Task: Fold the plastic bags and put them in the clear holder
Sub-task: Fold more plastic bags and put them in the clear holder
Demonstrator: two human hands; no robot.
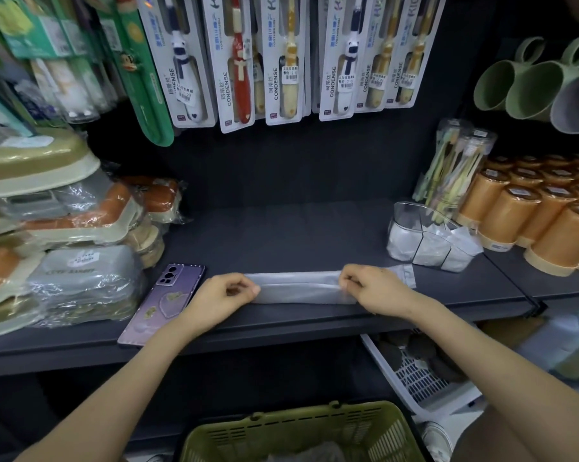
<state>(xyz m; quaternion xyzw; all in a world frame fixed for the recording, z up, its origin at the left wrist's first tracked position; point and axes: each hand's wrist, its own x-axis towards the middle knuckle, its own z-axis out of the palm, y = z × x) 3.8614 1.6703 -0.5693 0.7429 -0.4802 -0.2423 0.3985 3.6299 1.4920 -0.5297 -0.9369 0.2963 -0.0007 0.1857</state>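
Between the two hands a plastic bag is lying flat on the shelf as a narrow strip, long axis running hand to hand. Left hand is pinching one end, right hand the other — fingers curled on the film. Clear holder is sitting beyond and outboard of the right hand — the nearer one for the drop, likely.

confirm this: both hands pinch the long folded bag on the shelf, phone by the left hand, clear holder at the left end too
No. The head view shows the clear holder at the right end, beside the orange cups. The rest holds: left hand and right hand pinch the long folded bag on the shelf, phone by the left hand.
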